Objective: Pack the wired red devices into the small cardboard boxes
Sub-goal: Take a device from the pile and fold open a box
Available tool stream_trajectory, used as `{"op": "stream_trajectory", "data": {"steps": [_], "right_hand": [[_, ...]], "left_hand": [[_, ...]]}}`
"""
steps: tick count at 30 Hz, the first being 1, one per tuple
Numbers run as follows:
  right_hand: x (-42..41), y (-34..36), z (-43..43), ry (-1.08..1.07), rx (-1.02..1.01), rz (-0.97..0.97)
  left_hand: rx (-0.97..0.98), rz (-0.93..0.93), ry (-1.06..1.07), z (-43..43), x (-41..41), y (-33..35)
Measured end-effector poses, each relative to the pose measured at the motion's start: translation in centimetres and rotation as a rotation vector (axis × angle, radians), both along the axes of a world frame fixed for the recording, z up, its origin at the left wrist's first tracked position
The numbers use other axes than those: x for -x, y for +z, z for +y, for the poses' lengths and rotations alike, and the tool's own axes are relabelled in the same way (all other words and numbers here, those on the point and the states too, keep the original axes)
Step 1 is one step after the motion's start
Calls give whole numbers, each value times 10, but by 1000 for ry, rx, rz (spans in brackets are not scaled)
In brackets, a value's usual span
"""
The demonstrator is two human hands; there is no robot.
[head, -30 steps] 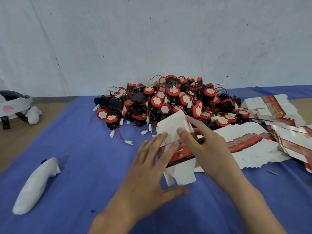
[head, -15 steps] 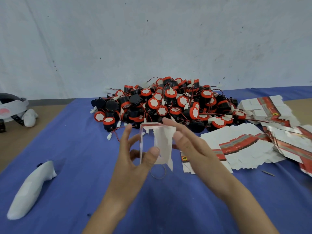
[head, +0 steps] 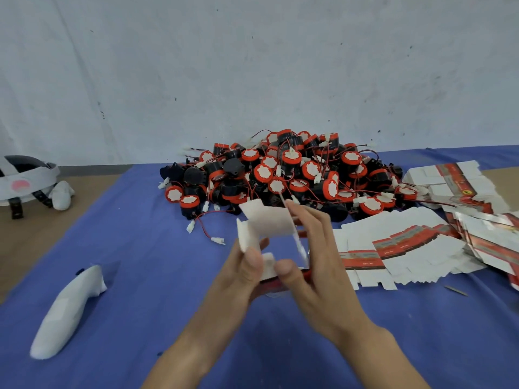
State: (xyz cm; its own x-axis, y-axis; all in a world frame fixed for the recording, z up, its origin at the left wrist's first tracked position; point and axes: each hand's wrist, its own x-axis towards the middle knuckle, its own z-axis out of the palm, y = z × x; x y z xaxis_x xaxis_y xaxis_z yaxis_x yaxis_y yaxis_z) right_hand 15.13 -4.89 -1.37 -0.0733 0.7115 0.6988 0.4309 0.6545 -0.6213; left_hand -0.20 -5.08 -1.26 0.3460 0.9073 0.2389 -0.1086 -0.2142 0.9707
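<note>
The left hand [head: 236, 279] and right hand [head: 323, 270] are holding a small white cardboard box with red print [head: 266, 223], half opened, in the air just in front of the heap of round red-and-black wired devices [head: 283, 172]. The left thumb and fingers are pinching its lower left flap, and the right fingers are curling round its right side. A long white wrapped object [head: 67, 307] is lying well to the heap's front left on the blue cloth [head: 140, 248]. Flat white-and-red box blanks [head: 407, 248] are fanning out at the heap's front right.
</note>
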Motion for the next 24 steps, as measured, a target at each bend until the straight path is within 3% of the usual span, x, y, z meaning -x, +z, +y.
{"op": "stream_trajectory", "data": {"steps": [4,9,15,24], "right_hand": [[-1,1,2,14,82,132],[1,-4,2,141,177,161],[2,-4,-2,115,102,105],[12,-8,-6,108,80,169]], "left_hand": [[-103,126,103,0,-2,-2],[-177,131,74,-6,-10,-1],[-144,-14,163,-7,-8,5],[-165,15,186,-6,-8,-1]]}}
